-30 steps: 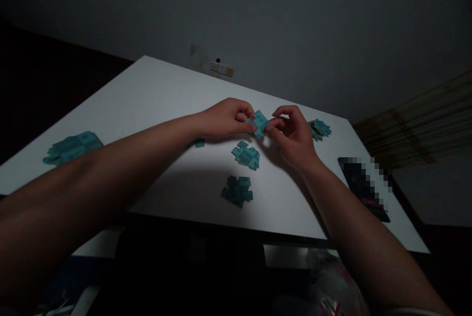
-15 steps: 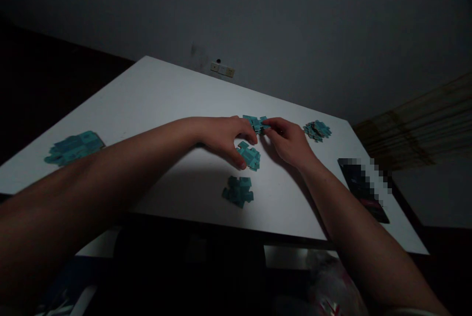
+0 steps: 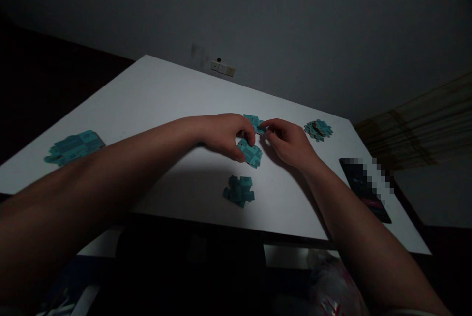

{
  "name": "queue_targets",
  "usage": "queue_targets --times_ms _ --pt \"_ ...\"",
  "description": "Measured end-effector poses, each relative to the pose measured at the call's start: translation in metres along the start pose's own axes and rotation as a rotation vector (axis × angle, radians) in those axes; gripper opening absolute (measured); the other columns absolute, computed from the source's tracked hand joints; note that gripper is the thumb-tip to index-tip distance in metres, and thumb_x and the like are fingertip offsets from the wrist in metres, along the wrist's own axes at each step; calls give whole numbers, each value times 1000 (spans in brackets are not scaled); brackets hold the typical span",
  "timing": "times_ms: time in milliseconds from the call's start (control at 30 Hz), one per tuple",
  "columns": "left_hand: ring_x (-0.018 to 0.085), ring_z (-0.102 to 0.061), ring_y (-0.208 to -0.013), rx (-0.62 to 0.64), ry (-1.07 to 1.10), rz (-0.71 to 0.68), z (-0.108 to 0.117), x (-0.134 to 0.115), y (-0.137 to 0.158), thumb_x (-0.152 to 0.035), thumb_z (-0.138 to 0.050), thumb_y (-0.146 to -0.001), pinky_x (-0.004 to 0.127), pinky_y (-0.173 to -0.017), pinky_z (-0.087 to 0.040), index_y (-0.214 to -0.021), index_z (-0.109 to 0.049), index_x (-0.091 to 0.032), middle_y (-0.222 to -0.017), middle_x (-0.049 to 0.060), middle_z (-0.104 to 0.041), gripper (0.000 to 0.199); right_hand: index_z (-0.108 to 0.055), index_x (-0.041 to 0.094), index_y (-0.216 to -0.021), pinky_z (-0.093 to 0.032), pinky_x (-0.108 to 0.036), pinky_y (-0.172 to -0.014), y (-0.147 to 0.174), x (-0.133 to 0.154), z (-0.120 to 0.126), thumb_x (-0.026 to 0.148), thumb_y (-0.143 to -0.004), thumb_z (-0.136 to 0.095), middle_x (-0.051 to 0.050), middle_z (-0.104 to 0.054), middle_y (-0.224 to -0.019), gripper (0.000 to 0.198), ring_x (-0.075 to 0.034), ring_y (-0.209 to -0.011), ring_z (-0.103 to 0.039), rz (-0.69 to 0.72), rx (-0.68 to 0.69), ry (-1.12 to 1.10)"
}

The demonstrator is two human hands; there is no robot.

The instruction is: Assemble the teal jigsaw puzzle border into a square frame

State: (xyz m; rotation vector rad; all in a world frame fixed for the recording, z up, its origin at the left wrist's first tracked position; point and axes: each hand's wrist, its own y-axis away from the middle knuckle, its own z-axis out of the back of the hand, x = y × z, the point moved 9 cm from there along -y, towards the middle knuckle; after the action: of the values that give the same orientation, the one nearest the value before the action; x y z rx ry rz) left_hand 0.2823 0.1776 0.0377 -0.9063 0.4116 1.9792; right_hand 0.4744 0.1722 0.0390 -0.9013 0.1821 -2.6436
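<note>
Several teal jigsaw puzzle pieces lie in groups on the white table (image 3: 177,90). My left hand (image 3: 226,134) arches over the middle group of puzzle pieces (image 3: 252,154), its thumb and forefinger closed at that group's left and far edges. Just beyond lies the far group of puzzle pieces (image 3: 251,120). My right hand (image 3: 289,140) is at its right end, with curled forefinger and thumb at a puzzle piece there; the fingers partly hide it. Closer to me lies another group of puzzle pieces (image 3: 239,191), untouched by either hand.
A heap of puzzle pieces (image 3: 318,129) sits at the table's far right. A larger spread of pieces (image 3: 75,146) lies at the left, partly behind my left forearm. A dark flat sheet (image 3: 363,188), partly pixelated, lies near the right edge. Wall sockets (image 3: 222,68) are behind the table.
My left thumb has drawn in towards the forefinger, and the middle puzzle pieces have shifted and turned slightly. My right thumb has moved slightly away from the far group. The other groups stay put.
</note>
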Motion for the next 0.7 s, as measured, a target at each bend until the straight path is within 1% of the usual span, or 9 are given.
queue_targets --times_ms 133,233,333,400,467,600,633,700 --pt "31 -77 -109 -28 43 16 3 1 -1 -36 -103 -72 40 -100 -57 -122 -99 -28 -121 9 -92 51 -100 30 -119 -63 -49 -91 1 7 -2 30 -107 -79 -7 -93 -102 25 -33 -90 -81 2 33 -21" --pt "30 -77 -106 -35 49 33 4 2 -1 -37 -105 -71 40 -98 -56 -124 -100 -27 -118 8 -91 54 -100 28 -116 -62 -48 -92 4 17 -4 28 -107 -80 -7 -93 -103 22 -32 -92 -81 40 59 -50" --pt "29 -75 -102 -36 53 35 5 4 -1 -40 -106 -73 39 -95 -55 -124 -99 -26 -115 8 -90 53 -99 28 -114 -62 -48 -92 8 27 -7 36 -110 -84 -8 -94 -105 18 -33 -95 -82 84 98 -128" --pt "28 -74 -101 -32 57 39 5 7 -2 -42 -107 -74 38 -93 -53 -123 -99 -26 -111 7 -89 53 -98 29 -113 -64 -48 -92 10 29 -9 43 -108 -91 -8 -94 -105 16 -33 -95 -83 82 116 -174" --pt "28 -74 -100 -29 58 47 4 9 -2 -43 -106 -74 38 -92 -52 -123 -99 -26 -107 6 -87 52 -96 30 -113 -66 -47 -90 11 27 -10 48 -102 -99 -7 -94 -105 21 -32 -95 -83 52 115 -207" --pt "28 -73 -98 -24 61 65 3 10 -2 -44 -105 -75 38 -90 -52 -122 -97 -25 -102 5 -84 51 -92 30 -114 -69 -46 -86 11 22 -12 59 -92 -110 -8 -94 -104 41 -31 -92 -83 -4 93 -291" --pt "28 -73 -98 -24 62 69 3 10 -2 -44 -105 -76 38 -89 -52 -122 -97 -25 -102 5 -84 50 -92 29 -114 -69 -45 -85 11 22 -12 60 -91 -111 -8 -94 -103 43 -30 -91 -83 -7 90 -307" --pt "28 -73 -96 -31 71 75 4 9 -2 -42 -104 -76 39 -88 -52 -120 -97 -25 -100 5 -84 48 -93 29 -113 -68 -44 -83 11 24 -10 61 -93 -109 -8 -94 -102 41 -30 -89 -83 -6 86 -317"
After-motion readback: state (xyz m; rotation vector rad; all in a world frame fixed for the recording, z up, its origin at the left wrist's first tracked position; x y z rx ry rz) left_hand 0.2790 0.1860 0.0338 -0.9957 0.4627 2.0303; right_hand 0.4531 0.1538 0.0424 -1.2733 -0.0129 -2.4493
